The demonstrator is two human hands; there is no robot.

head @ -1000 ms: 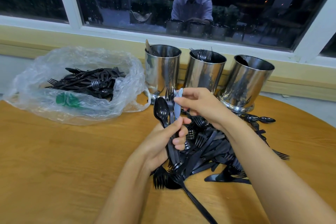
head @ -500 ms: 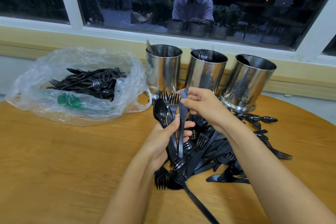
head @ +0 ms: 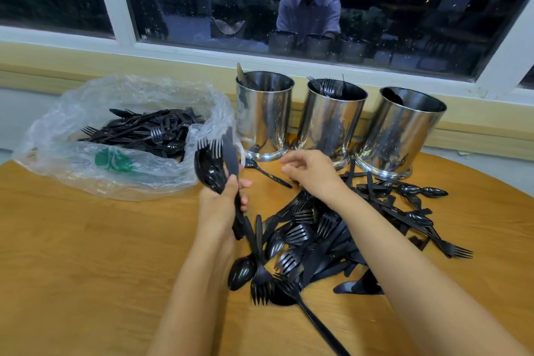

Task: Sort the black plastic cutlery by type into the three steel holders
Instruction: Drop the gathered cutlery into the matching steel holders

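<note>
lower left: bare light wooden tabletop [head: 72, 254], open passage | upper left: crumpled clear plastic bag [head: 138, 179] blocks | top centre: three shiny steel cylindrical holders [head: 329, 124] in a row, narrow gaps, mouths open above, white window frame [head: 202, 52] close behind | lower centre-right: sprawling heap of black plastic cutlery [head: 318, 240] covers the table up to the holders' bases

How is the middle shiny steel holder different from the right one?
The middle shiny steel holder has black fork tines poking above its rim; the right shiny steel holder has nothing above its rim. The middle holder has a neighbour on each side; the right holder ends the row. Both are round and mirror-shiny.
</note>
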